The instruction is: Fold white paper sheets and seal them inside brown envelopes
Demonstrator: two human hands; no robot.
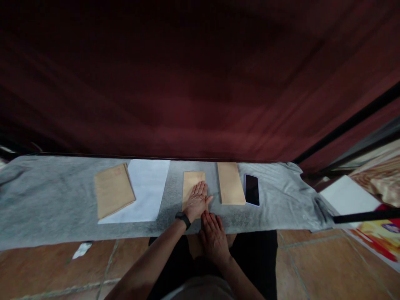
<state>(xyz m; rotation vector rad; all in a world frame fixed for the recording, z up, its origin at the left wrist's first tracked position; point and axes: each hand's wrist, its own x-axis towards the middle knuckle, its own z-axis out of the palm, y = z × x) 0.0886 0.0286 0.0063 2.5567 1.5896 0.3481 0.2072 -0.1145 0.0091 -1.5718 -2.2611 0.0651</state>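
Note:
A brown paper envelope (189, 180) lies flat on the grey cloth in front of me. My left hand (197, 202), with a dark watch on the wrist, rests on it with the fingers stretched out flat. Close to the envelope's near right corner is my right hand (213, 233), its fingers extended and lying at the cloth's front edge. Part of the envelope is hidden under the left hand. To the right sits a neat stack of brown envelopes (231, 183). Farther left, more brown envelopes (113, 189) lie slightly askew, partly over white paper sheets (146, 191).
A phone (251, 190) lies right of the stack. Grey cloth (50, 196) covers the long narrow surface, backed by a dark red curtain (193, 104). Black bars (350, 123) stand at the right. A paper scrap (82, 250) is on the tiled floor.

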